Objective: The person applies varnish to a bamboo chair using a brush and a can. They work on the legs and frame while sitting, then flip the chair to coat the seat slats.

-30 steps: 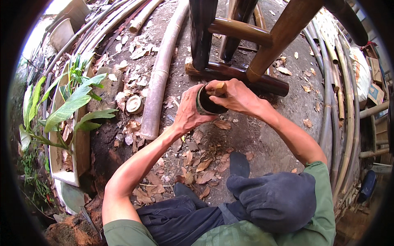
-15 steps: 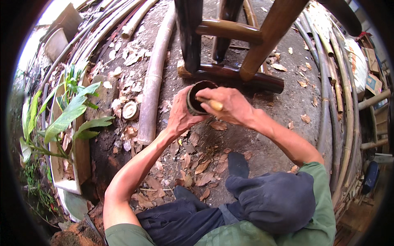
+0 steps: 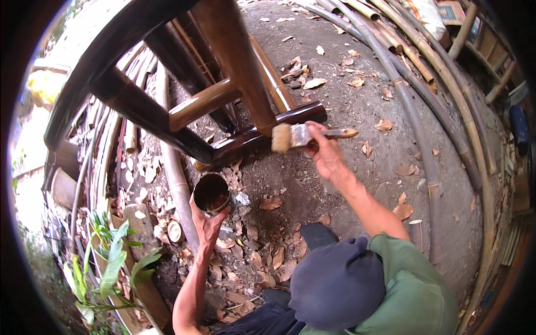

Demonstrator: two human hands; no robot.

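My right hand (image 3: 326, 155) is closed around a wide paintbrush (image 3: 300, 136) with pale bristles, a metal band and a wooden handle. The bristles point left, beside the foot of a glossy brown bamboo furniture frame (image 3: 229, 95); whether they touch it I cannot tell. Lower and to the left, my left hand (image 3: 206, 223) grips a round, open-topped can (image 3: 213, 194). Its mouth faces up, and the inside is dark with brownish liquid at the bottom. The frame has dark, shiny legs and a bottom rail (image 3: 301, 113) resting on the ground.
A bamboo pole (image 3: 177, 178) lies left of the can. Long poles (image 3: 410, 106) run along the right side. A leafy green plant (image 3: 114, 259) grows at the lower left, and a pale bucket (image 3: 66, 188) stands beyond it. Dry leaves (image 3: 271, 204) litter the dirt.
The paintbrush has come out of the can and moved right, up to the furniture frame. My left hand and the can are now lower left in view; the whole view has turned.
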